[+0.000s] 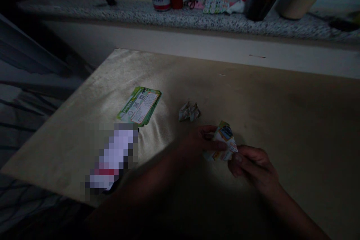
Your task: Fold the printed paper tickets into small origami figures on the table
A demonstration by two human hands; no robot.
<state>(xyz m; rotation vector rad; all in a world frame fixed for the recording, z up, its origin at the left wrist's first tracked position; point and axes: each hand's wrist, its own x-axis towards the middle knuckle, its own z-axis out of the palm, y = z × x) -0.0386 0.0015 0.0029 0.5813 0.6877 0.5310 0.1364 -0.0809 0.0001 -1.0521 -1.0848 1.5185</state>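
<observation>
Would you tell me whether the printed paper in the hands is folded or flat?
Folded: the printed paper shows angled flaps and creases, pinched between both hands.

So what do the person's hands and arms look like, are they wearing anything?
Both hands, the left hand and the right hand, are bare, with no gloves, and no rings or watch that I can make out. The forearms look bare too, though the dim light hides detail.

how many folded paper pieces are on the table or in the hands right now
2. One finished fold lies on the table beyond the hands; one paper is held between the left hand and right hand. Dim light may hide others.
</observation>
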